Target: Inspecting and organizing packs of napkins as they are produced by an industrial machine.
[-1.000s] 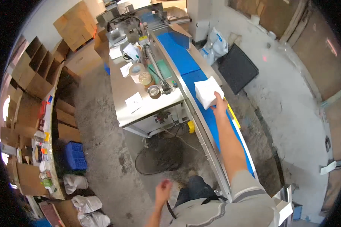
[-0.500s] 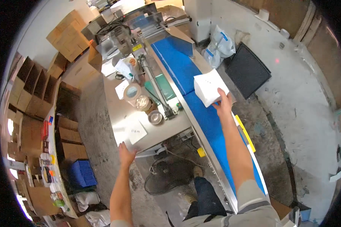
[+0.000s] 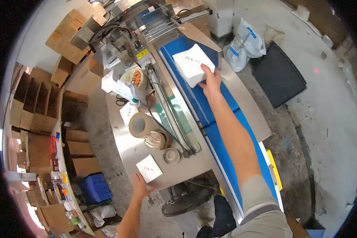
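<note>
Out over the blue conveyor belt point(image 3: 222, 139), my right hand point(image 3: 211, 79) grips a white square packet point(image 3: 192, 63) by its near right corner. The packet is thick, has handwriting on top, and is tilted. My left hand point(image 3: 142, 187) rests at the near left corner of the steel table point(image 3: 174, 174), with thumb and fingers apart and nothing held. Just beyond it a flat white square with handwriting point(image 3: 149, 168) lies on the steel.
Tape rolls point(image 3: 141, 125), a small round dish point(image 3: 171, 155), scissors point(image 3: 121, 100) and papers crowd the table beside a long metal bar point(image 3: 166, 105). A floor fan point(image 3: 186, 198) stands below. Plastic bags point(image 3: 246, 43) and a black mat point(image 3: 279, 75) lie right; cardboard shelving point(image 3: 33, 99) stands left.
My right hand has carried the white packet forward and leftward along the belt. My left hand stays by the table corner. The view has shifted.
</note>
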`<state>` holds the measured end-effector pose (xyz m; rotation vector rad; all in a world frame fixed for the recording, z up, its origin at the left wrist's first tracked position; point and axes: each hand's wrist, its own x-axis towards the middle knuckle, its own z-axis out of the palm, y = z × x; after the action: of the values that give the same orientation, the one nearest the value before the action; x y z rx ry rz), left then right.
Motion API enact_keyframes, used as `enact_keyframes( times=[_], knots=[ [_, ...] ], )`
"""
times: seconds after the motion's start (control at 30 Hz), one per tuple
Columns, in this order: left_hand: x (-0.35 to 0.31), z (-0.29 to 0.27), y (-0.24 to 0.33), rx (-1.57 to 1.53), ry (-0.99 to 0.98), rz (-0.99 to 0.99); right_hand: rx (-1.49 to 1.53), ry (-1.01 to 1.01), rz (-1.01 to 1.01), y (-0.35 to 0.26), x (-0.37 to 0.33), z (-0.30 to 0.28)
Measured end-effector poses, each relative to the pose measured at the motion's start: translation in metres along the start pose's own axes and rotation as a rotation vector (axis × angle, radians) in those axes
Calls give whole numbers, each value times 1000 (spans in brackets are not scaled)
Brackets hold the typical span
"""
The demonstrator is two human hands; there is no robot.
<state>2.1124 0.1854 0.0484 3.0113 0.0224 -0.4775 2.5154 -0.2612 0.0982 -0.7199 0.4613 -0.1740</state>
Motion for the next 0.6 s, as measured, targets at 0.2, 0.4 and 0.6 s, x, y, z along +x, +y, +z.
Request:
enact_keyframes(
  times=[0.2, 0.4, 0.6],
  knots=[
    [3, 3, 4, -29, -164, -85, 45, -49, -34, 25, 68, 88],
    [-3, -29, 13, -57, -165, -135, -54, 114, -57, 82, 122, 123],
    [1, -6, 2, -115, -218, -143, -156, 252, -109, 132, 182, 97]
  ],
)
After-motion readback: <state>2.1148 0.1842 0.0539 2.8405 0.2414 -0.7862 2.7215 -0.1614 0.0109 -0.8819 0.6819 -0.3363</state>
